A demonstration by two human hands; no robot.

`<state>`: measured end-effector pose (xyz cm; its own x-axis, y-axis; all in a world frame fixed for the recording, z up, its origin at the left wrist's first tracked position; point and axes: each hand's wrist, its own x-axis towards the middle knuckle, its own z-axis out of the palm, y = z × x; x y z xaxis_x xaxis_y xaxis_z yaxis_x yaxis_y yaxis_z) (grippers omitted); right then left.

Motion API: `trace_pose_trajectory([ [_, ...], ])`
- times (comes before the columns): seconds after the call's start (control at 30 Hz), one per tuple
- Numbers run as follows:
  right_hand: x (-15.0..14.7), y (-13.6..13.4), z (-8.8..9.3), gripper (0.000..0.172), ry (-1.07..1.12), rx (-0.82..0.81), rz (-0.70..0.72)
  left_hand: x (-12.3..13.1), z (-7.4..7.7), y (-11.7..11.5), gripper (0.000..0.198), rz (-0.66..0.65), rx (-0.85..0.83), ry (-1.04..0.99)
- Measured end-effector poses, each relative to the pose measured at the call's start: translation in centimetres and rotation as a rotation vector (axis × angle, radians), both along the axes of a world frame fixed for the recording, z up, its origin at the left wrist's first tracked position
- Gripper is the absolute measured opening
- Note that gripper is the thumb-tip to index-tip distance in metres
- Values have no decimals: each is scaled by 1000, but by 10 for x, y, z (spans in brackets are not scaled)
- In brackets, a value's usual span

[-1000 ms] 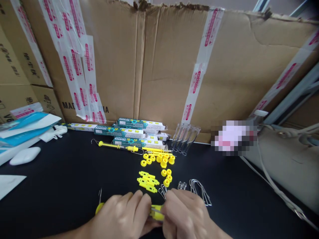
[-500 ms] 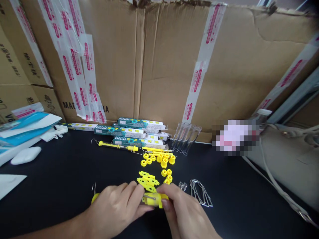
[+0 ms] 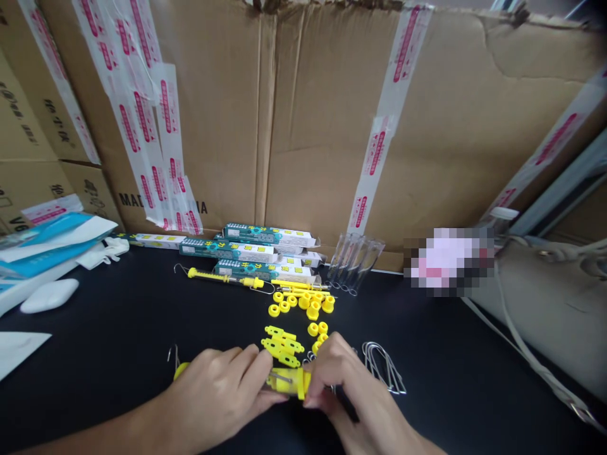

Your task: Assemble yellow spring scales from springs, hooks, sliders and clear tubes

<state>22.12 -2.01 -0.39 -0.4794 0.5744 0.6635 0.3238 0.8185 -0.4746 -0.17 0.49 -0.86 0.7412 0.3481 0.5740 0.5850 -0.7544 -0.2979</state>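
My left hand (image 3: pixel 215 388) and my right hand (image 3: pixel 348 385) hold a yellow plastic spring scale (image 3: pixel 289 382) low over the black table (image 3: pixel 118 316). The left hand wraps its body, and a thin wire hook (image 3: pixel 173 357) sticks up from its left end. The right fingers pinch the other end and hide part of it. Just above my hands lie flat yellow slider pieces (image 3: pixel 282 347). Yellow plastic rings (image 3: pixel 306 303) sit further up. A wire bundle (image 3: pixel 383 370) lies right of my right hand. A finished yellow spring scale (image 3: pixel 222 277) lies further away.
Teal and white boxes (image 3: pixel 251 251) stand against a taped cardboard wall (image 3: pixel 308 126), with clear plastic tubes (image 3: pixel 355 264) beside them. White and blue packets (image 3: pixel 52 243) and a white case (image 3: pixel 50 296) lie at left. A cable (image 3: pixel 526 357) runs along the right.
My right hand has moved up and over the small parts beside the wire bundle. The yellow scale body has risen slightly toward the parts and now lies more level.
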Motion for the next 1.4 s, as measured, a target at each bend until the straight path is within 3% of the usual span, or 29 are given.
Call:
trace_pose_trajectory([
  [0.13, 7, 2, -1, 23, -88, 112, 42, -2, 2, 4, 34, -13, 2, 26],
  [0.23, 7, -1, 2, 21, -103, 140, -23, -4, 3, 5, 33, -12, 27, 25],
  [0.37, 5, -6, 4, 11, -103, -30, -161, -6, 2, 6, 30, -24, 58, 35],
  [0.47, 2, -7, 1, 13, -12, -110, -158, -6, 1, 6, 28, -21, 74, 46],
  [0.63, -2, -5, -3, 20, 44, -52, -58, -5, 1, 6, 30, -32, 57, 46],
  [0.83, -2, -1, 4, 21, 7, 188, -11, -5, 2, 2, 30, -32, 37, 38],
  [0.9, 0, 0, 8, 9, -15, 125, -21, -6, 2, 2, 29, -32, 28, 47],
  [1.0, 3, 0, 8, 26, -23, 18, -164, -6, 3, 2, 28, -44, 36, 43],
  [1.1, 4, -2, 1, 25, -92, -62, -235, -6, 4, 3, 28, -44, 46, 28],
  [1.23, 4, -6, -7, 24, -119, -86, -208, -7, 3, 3, 28, -27, 51, 34],
  [1.4, 3, -6, -1, 15, -87, 64, -125, -7, 2, 2, 32, -21, 51, 41],
])
